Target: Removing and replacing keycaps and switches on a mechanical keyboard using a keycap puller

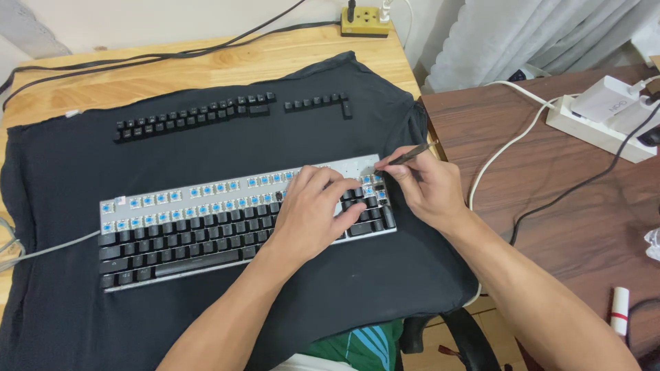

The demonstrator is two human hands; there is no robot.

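**Keycaps being lifted from a mechanical keyboard**

Forearms fill the lower frame, nearest the lens. The left hand (313,209) is laid flat, fingers spread and holding nothing, pressing on the keyboard (206,227) just left of the tool tip. The right hand (423,185) is pinched around a thin dark tool (405,156), whose tip is set among the keys at the board's upper right corner. The two upper rows are already stripped to blue switches; the lower rows are still capped. Removed keycaps (192,115) are lined up well beyond the grip, on the black cloth (62,172). It is judged that stripping is partway done, and that a steady upward pry under one cap is called for next. Right of the grip, a white power strip (598,127) carries a white boxy charger; a small white tube with a red band (619,310) lies nearer.
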